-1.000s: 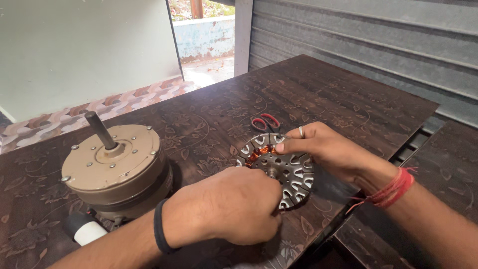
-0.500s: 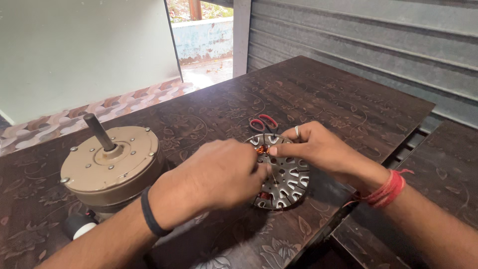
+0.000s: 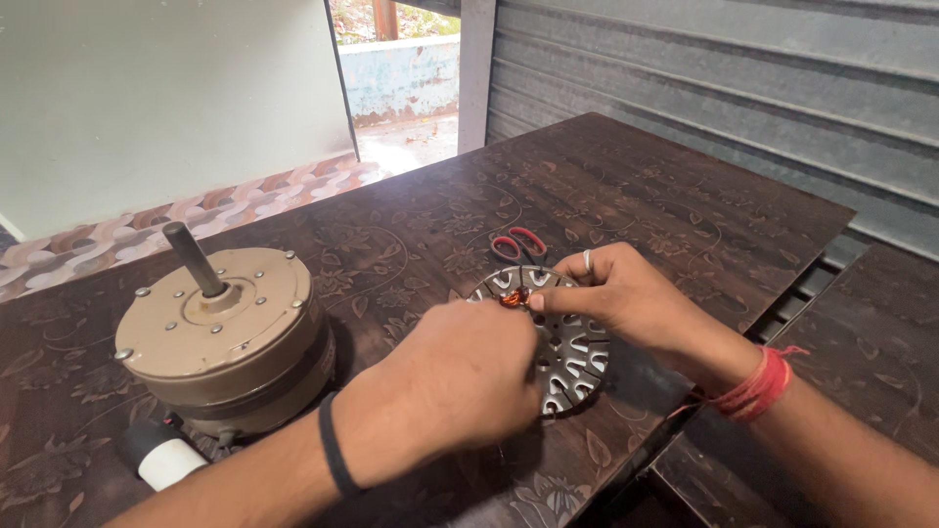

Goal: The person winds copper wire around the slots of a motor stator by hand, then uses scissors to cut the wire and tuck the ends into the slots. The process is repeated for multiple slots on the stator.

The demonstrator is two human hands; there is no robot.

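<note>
Winding copper wire into the slotted stator core near the surface's right edge: right hand pinches wire; left hand steadies core, grip hidden. Maintain even tension.

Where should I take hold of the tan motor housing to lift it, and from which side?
Take the tan motor housing by its round side wall, coming from above with fingers spread to opposite sides. It sits flat on the table, and the upright shaft is likely too thin for a steady grip.
</note>
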